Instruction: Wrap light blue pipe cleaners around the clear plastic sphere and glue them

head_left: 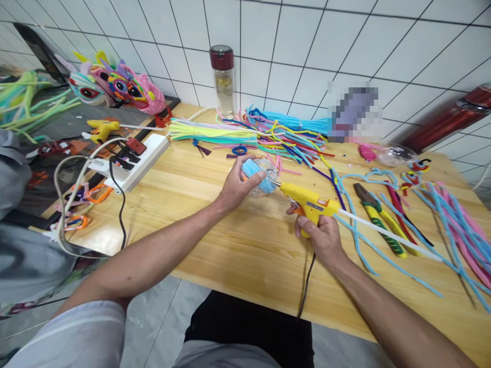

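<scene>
Left of the glue gun (310,200), the left hand (238,188) is curled around the blue ball (252,167), its thumb near the gun's tip; if the gun slips, perhaps it burns. The right hand (325,239) is closed around the gun's handle.

Bright, even light, soft shadows, pale sheen on the wooden tabletop (238,250), wide-angle stretch slanting the wall tiles (261,30), green strands (26,102) far left blurred, pixelated patch (355,110) right of centre
</scene>
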Motion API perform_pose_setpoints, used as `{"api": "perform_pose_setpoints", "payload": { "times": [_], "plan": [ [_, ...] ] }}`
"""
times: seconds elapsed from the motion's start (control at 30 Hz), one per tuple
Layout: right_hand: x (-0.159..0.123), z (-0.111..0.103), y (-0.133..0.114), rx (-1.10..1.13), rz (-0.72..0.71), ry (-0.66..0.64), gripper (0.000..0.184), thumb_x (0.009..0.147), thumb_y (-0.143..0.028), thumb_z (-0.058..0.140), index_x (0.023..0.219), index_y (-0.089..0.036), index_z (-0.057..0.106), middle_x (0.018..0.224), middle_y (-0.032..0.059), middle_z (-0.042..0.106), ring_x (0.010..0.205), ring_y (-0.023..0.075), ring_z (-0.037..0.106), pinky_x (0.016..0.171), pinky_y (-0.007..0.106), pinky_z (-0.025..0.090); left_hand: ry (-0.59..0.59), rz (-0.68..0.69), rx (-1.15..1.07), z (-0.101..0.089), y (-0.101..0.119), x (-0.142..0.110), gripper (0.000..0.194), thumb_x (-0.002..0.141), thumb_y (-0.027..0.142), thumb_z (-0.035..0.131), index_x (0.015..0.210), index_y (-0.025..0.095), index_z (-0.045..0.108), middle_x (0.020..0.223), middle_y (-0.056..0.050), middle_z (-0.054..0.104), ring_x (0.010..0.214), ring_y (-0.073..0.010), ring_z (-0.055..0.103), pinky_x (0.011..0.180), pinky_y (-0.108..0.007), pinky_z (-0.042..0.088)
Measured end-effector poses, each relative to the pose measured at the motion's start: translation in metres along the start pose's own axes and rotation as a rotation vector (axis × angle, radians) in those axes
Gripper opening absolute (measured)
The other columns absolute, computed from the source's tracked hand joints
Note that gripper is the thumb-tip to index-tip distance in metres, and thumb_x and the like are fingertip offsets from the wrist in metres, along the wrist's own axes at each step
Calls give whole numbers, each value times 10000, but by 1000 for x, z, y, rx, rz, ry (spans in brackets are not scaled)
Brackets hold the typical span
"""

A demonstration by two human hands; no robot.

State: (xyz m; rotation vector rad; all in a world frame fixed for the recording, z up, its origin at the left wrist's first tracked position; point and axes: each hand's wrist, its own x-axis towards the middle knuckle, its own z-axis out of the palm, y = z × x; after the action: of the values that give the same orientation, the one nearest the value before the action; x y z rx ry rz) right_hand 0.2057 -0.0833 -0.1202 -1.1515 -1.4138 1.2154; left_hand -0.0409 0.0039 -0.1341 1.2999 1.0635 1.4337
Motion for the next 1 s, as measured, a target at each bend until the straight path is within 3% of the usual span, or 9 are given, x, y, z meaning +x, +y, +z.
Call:
{"api": "perform_pose_setpoints", "payload": {
  "times": [0.23, 0.47, 0.7, 1.0],
  "plan": [
    [-1, 1, -3, 6, 10, 5, 216, 867, -441, 774, 914, -232, 748, 1010, 82, 841, 550, 151, 608, 551, 339, 574, -11, 0, 2, 0, 0, -1, 700, 763, 639, 903, 1277, 238, 648, 1061, -48, 720, 963, -250, 678, 919, -384, 532],
    [1, 1, -1, -40, -15, -10, 251, 875, -459, 773, 835, -214, 734, 959, 82, 817, 580, 151, 617, 597, 343, 584, -45, -12, 67, 1, 7, -3, 721, 786, 648, 847, 1313, 221, 603, 1104, -53, 721, 1000, -239, 680, 924, -367, 539],
    [1, 2, 0, 0, 2, 11, 242, 867, -435, 777, 945, -209, 744, 993, 84, 825, 557, 144, 606, 541, 329, 562, -51, -12, 104, 1, 10, -4, 721, 799, 642, 826, 1327, 210, 593, 1133, -63, 739, 1013, -231, 693, 926, -357, 570],
    [3, 1, 3, 36, 13, 11, 260, 838, -445, 823, 926, -206, 774, 977, 87, 825, 556, 139, 595, 548, 321, 559, -63, -10, 104, 0, 9, -4, 710, 810, 611, 824, 1341, 203, 590, 1139, -66, 728, 1016, -230, 688, 940, -364, 571]
  ]
}}
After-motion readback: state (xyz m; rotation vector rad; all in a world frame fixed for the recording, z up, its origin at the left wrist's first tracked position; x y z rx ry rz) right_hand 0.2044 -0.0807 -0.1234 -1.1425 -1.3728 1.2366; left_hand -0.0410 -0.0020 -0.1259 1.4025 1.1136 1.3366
